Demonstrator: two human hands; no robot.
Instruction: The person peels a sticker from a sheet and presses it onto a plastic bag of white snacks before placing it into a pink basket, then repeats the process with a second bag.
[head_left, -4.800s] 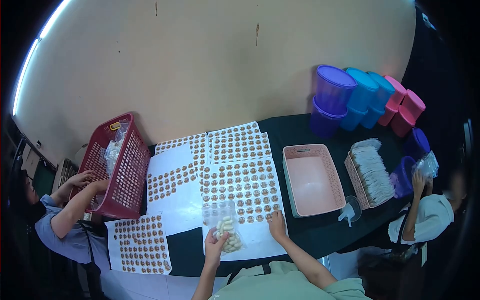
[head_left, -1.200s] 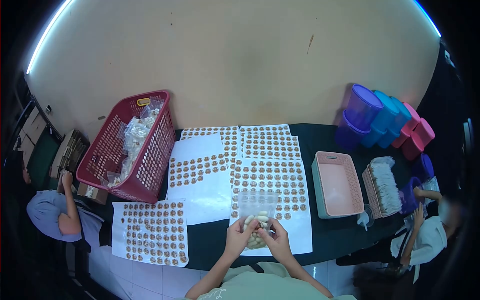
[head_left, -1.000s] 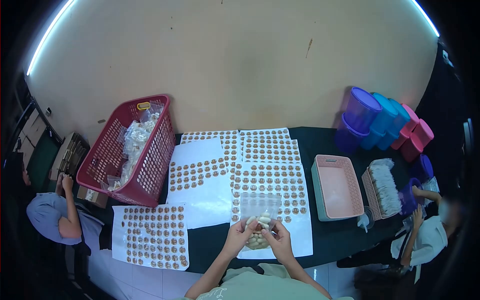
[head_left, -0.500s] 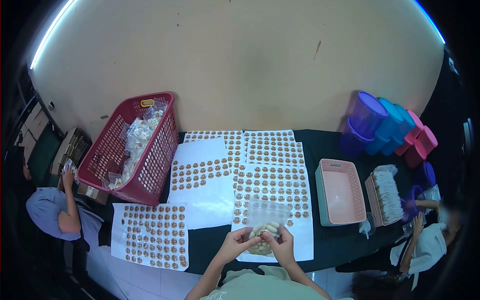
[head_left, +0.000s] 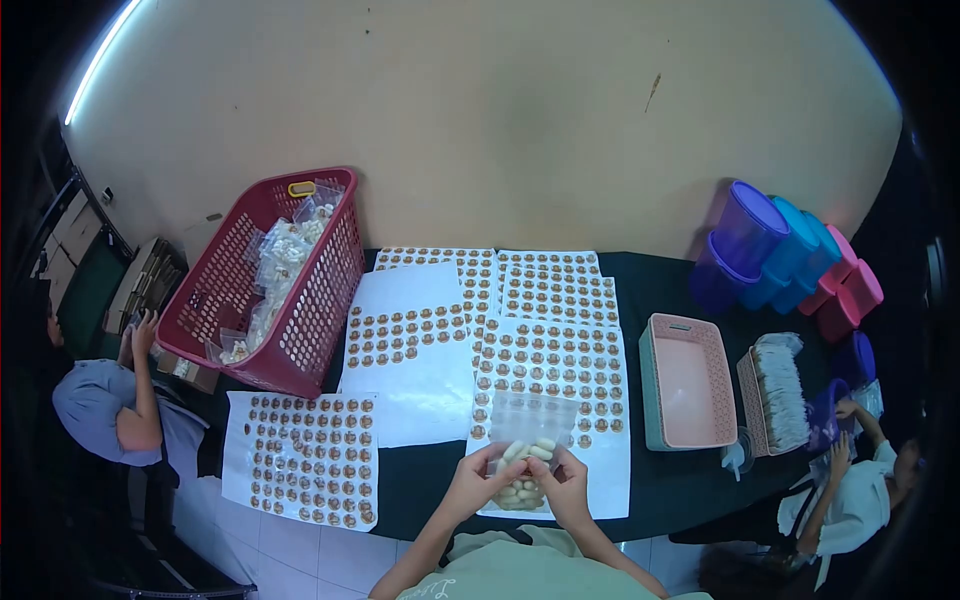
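A clear zip bag (head_left: pixel 522 418) of pale, oval capsules (head_left: pixel 519 494) is held upright in front of me, over the near edge of the table. My left hand (head_left: pixel 480 486) grips its left side and my right hand (head_left: pixel 567 490) its right side. Both thumbs press close together on the bag's front; a bit of brown shows between them, mostly hidden. Behind the bag lies a white sheet of round brown stickers (head_left: pixel 553 358), with gaps in its lower rows.
More sticker sheets (head_left: pixel 300 460) lie on the dark-covered table. A red basket (head_left: pixel 335 290) of filled bags stands left. To the right are a pink tray (head_left: pixel 688 390), a basket of white packets (head_left: pixel 780 385) and stacked coloured tubs (head_left: pixel 745 225). People work at both sides.
The view has shifted slightly. My thumbs have closed over the round brown sticker on the bag, which showed more before. The person at the right has moved their hands.
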